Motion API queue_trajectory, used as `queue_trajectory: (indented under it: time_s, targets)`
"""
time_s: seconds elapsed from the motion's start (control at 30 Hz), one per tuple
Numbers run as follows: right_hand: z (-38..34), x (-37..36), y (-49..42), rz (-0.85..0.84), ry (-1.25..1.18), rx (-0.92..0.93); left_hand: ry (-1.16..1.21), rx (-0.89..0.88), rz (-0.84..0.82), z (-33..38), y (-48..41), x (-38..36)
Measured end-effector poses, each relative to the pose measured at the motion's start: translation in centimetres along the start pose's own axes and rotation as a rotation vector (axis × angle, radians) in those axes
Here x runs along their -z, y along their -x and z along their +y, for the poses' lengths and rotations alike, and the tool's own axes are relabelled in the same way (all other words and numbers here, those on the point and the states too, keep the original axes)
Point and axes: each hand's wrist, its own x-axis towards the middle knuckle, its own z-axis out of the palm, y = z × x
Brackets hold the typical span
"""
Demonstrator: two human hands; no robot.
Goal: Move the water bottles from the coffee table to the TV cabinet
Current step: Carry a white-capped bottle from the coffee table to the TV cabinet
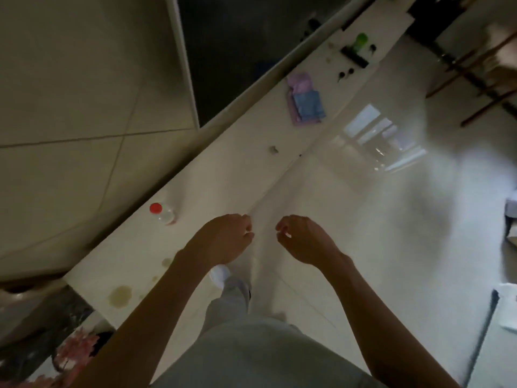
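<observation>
Bottle (163, 213) set on TV cabinet (223, 163) (label unreadable).
Left hand (223, 239) and right hand (305, 239) are held loosely curled, empty.

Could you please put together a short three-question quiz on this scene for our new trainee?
1. True or false: the red-capped bottle lies on its side.
2. Where is the bottle? A) on the floor B) on the white cabinet C) on the folded cloths
3. Fill in: the left hand and the right hand, fingers loosely curled, both hold ____.
Key: 1 false, it stands upright; 2 B; 3 nothing.
</observation>
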Motion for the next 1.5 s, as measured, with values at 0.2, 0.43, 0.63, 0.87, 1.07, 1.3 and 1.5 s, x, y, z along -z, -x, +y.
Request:
queue_trajectory:
  time_s: [0.2, 0.43, 0.63, 0.87, 1.07, 1.3, 1.5]
  targets:
    - [5.4, -0.1, 9.7, 0.162, -0.108, -0.145, -0.158, -0.173, -0.005, 8.7, 1.3, -3.2]
    - [12.2, -4.2, 26.8, 0.354, -0.246, -0.388, -0.373, -0.439, -0.080, 20.4, 6.8, -11.5]
    - [17.0, -9.5, 41.3, 0.492, -0.370, -0.671, -0.559, -0.670, -0.162, 29.2, 10.6, -19.4]
    - [18.8, -14.2, 53.6, 0.671, -0.506, -0.931, -0.757, -0.976, -0.282, 38.6, 15.6, -27.9]
    - [18.4, -19.6, 62.0, 0.799, -0.629, -1.179, -0.918, -1.178, -0.437, 44.7, 20.1, -35.3]
    - [18.2, -25.8, 70.8, 0.848, -0.770, -1.435, -1.044, -1.348, -0.600, 50.2, 25.0, -44.9]
    - [20.0, -30.1, 77.4, 0.827, -0.826, -1.555, -1.129, -1.460, -0.698, 54.8, 28.3, -53.4]
